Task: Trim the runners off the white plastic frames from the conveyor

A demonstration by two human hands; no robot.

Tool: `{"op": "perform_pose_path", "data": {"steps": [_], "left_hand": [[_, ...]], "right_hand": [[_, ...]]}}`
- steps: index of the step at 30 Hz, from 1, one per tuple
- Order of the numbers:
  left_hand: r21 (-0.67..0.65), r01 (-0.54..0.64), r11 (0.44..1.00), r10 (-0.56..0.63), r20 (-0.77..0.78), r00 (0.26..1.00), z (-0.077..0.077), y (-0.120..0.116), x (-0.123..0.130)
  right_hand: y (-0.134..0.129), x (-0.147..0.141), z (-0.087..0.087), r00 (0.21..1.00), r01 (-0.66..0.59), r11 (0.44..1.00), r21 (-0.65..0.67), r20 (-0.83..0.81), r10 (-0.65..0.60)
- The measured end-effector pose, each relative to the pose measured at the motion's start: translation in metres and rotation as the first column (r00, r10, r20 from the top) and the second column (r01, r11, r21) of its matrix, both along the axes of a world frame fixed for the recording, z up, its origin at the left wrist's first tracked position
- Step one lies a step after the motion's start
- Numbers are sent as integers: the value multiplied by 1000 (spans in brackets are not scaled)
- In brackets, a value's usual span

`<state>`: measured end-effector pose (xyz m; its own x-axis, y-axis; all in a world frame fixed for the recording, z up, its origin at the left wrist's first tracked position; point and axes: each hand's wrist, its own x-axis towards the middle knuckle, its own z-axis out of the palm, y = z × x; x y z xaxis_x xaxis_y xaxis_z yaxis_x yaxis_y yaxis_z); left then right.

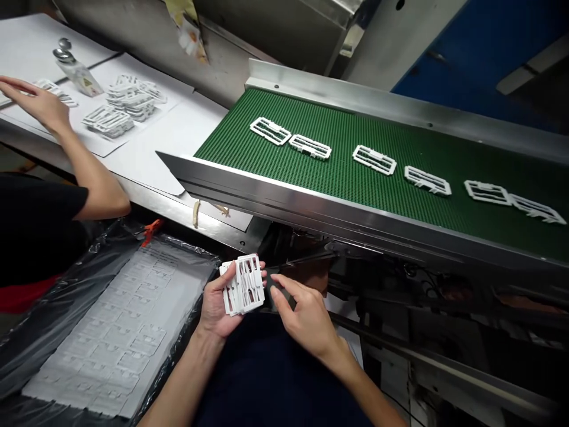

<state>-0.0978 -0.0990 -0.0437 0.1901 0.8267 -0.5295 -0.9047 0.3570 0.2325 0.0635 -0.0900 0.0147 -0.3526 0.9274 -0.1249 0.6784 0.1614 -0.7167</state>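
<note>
A small stack of white plastic slotted frames (pixel 244 286) lies in my left hand (pixel 219 301), the thumb pressed over its near edge and the fingers behind it. Just to the right of the stack is my right hand (pixel 304 308), apart from it, with thumb and index finger spread and nothing between them. Beyond both hands, several more white slotted frames (pixel 374 160) rest flat on a green conveyor belt (pixel 338 178), some of them touching in pairs.
At left, a co-worker's hand (pixel 47 107) reaches over a white-covered table (pixel 146 148) with piled frames (pixel 128 98) and a metal-topped bottle (pixel 77 71). A lined bin (pixel 178 284) holds layered frames under a sheet, a red clip (pixel 152 231) on its edge. The conveyor's metal side rail (pixel 275 193) lies ahead.
</note>
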Motion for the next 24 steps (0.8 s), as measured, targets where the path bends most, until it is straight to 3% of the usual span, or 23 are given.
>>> {"op": "perform_pose_path", "data": {"steps": [11,18,21,24], "left_hand": [[-32,-52,998,46,-164,985,8,-2,24],[-30,-1,1000,0,-16,1000,4,-4,24],[-38,1,999,0,14,1000,3,-4,26],[-36,-3,999,2,-27,1000,6,-4,30]], "right_hand": [[6,-11,-19,983,28,956,-291,-168,-80],[10,1,-28,940,5,869,-495,-295,-174],[8,3,-28,935,13,865,-502,-300,-189],[5,1,-25,963,50,914,-403,-222,-150]]}}
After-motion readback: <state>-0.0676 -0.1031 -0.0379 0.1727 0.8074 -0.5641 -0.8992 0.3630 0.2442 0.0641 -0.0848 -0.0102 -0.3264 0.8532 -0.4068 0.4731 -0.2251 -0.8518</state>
